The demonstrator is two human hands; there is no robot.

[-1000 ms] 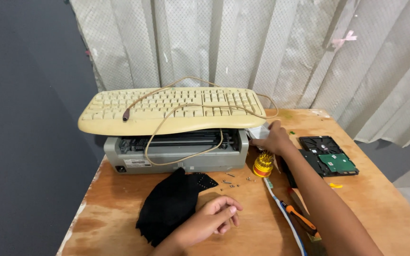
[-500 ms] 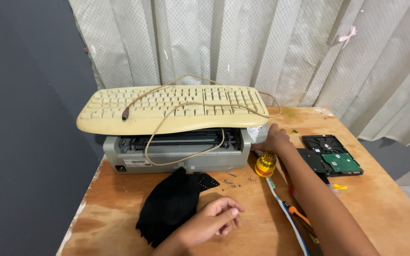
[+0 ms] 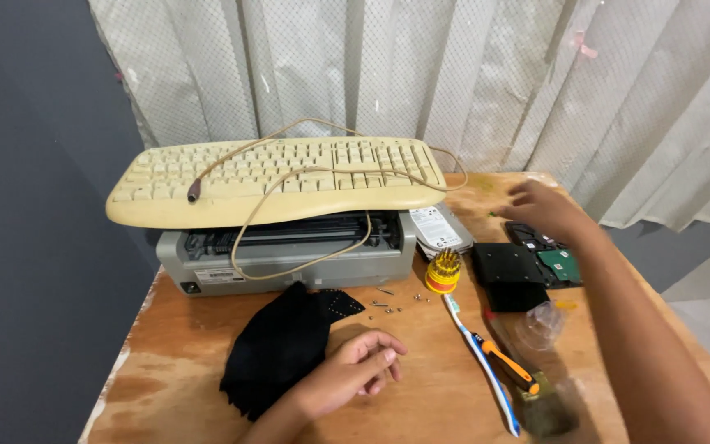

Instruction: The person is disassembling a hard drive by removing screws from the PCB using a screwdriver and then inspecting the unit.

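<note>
Hard drives [image 3: 540, 265] sitting at about 3 o'clock on the wooden table [image 3: 421, 386], dark casing with one green circuit board showing, just beside the grey printer [image 3: 289, 255]. Right hand [image 3: 548, 210] hovering just above them, fingers spread loosely, gripping nothing. Left hand [image 3: 355, 374] resting near 6 o'clock, fingers loosely curled and empty, touching the edge of a black cloth [image 3: 285, 345].

Probably best to come down flat on the drive and take it by the side edges, keeping fingertips off the green board. Worth minding the tiny loose screws [image 3: 388, 306] near the centre, easy to sweep off with a sleeve. Also a clear plastic cap [image 3: 540, 325] around 4 o'clock that could get knocked.

Labels: silver drive [image 3: 441, 228] tucked against the printer's right end at 1 o'clock wears a white rectangular sticker, print too small to make out. Small white sticker on the printer's front left too. Yellow round screwdriver bit holder [image 3: 443, 271] just below that silver drive. Yellowed keyboard [image 3: 277, 177] lying on top of the printer, cable looped over it. Blue-white toothbrush [image 3: 478, 362] and orange-handled tool [image 3: 507, 367] at 5 o'clock.
</note>
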